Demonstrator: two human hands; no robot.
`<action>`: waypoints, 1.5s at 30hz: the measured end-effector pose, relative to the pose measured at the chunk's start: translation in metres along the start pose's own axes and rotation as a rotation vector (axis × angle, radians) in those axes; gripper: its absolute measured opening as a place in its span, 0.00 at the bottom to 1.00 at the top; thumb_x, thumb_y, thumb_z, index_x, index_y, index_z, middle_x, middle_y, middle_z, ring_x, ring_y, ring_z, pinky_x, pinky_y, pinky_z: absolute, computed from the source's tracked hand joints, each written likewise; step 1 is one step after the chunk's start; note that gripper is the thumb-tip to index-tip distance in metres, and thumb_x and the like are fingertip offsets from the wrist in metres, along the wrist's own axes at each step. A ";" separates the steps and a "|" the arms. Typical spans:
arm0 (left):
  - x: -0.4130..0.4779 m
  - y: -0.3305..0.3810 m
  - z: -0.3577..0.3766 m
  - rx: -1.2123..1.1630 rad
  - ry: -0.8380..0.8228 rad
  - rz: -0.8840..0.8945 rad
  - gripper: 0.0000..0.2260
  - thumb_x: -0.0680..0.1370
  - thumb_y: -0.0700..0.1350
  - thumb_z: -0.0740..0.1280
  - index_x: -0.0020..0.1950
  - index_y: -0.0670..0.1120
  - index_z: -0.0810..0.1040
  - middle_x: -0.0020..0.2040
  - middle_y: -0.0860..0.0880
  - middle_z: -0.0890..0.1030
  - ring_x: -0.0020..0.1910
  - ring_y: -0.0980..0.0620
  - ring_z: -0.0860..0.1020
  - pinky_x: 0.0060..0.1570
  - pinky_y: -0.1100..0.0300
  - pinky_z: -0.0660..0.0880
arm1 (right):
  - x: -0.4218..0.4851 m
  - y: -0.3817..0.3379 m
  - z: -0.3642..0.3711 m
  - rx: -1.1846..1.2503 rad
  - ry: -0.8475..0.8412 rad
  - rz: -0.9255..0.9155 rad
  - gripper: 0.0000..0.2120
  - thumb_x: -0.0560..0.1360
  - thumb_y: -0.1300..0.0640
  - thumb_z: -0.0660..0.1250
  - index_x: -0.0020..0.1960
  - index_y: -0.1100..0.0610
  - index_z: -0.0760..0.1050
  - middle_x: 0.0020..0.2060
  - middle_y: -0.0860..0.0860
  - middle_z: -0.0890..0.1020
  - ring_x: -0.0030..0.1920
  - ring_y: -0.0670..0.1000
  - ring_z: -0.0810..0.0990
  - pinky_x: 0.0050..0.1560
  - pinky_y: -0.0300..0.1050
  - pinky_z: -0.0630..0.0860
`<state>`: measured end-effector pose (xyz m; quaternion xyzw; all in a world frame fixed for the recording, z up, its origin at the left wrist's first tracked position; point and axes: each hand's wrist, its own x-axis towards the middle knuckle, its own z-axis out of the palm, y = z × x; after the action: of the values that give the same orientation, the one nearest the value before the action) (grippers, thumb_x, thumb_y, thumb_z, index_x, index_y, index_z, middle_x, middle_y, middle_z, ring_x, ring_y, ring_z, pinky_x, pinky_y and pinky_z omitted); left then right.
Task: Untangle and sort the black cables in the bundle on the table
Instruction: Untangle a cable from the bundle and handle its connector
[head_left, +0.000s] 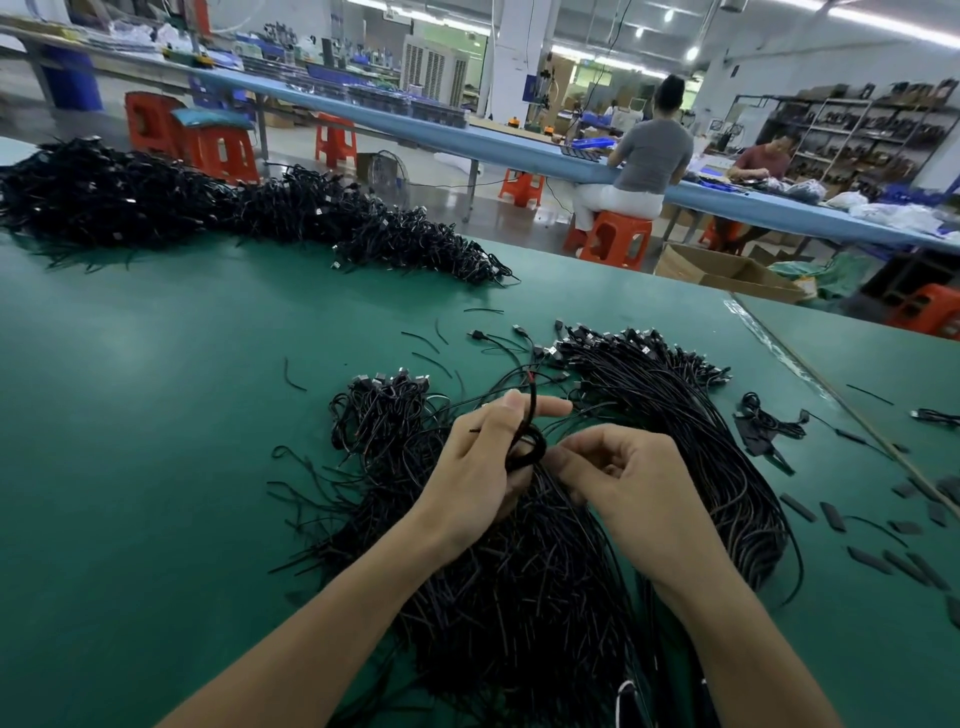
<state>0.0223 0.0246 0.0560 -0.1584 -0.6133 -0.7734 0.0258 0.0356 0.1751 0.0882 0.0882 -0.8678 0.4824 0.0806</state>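
A big bundle of thin black cables (524, 577) lies on the green table (156, 415) in front of me. My left hand (483, 457) grips a small black cable loop (530, 447) between thumb and fingers, held just above the bundle. My right hand (618, 467), its fingers curled, pinches at the right side of that same loop. A sorted fan of cables with plugs (654, 374) runs up to the right. A smaller clump with plugs (384, 405) sits to the left of my hands.
A long heap of black cables (208, 208) stretches across the table's far left. Short black sleeves and offcuts (883, 525) are scattered at the right, beside a table seam (831, 389). Beyond the table are orange stools, cardboard boxes and two seated people.
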 end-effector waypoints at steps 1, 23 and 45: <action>0.000 -0.001 0.002 0.001 0.026 0.006 0.21 0.82 0.55 0.52 0.56 0.51 0.83 0.22 0.55 0.65 0.18 0.60 0.59 0.21 0.68 0.58 | -0.001 -0.001 0.002 -0.031 0.007 -0.029 0.06 0.74 0.56 0.74 0.40 0.49 0.82 0.34 0.44 0.84 0.34 0.42 0.80 0.39 0.38 0.76; 0.005 -0.005 0.003 -0.128 0.202 -0.339 0.26 0.84 0.57 0.56 0.28 0.48 0.72 0.24 0.52 0.62 0.21 0.56 0.57 0.22 0.66 0.55 | -0.016 -0.022 0.013 -0.810 -0.083 -0.637 0.05 0.74 0.63 0.73 0.46 0.55 0.79 0.41 0.48 0.78 0.43 0.50 0.74 0.43 0.45 0.75; -0.005 0.004 -0.013 -0.157 -0.474 -0.633 0.15 0.73 0.52 0.73 0.37 0.49 0.68 0.28 0.55 0.63 0.22 0.61 0.58 0.17 0.70 0.56 | -0.004 -0.007 -0.004 -0.454 -0.211 -0.499 0.03 0.77 0.59 0.69 0.47 0.53 0.80 0.44 0.41 0.76 0.48 0.44 0.74 0.48 0.43 0.74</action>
<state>0.0256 0.0098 0.0559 -0.1371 -0.5600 -0.7296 -0.3677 0.0412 0.1756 0.0951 0.3269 -0.9081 0.2310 0.1233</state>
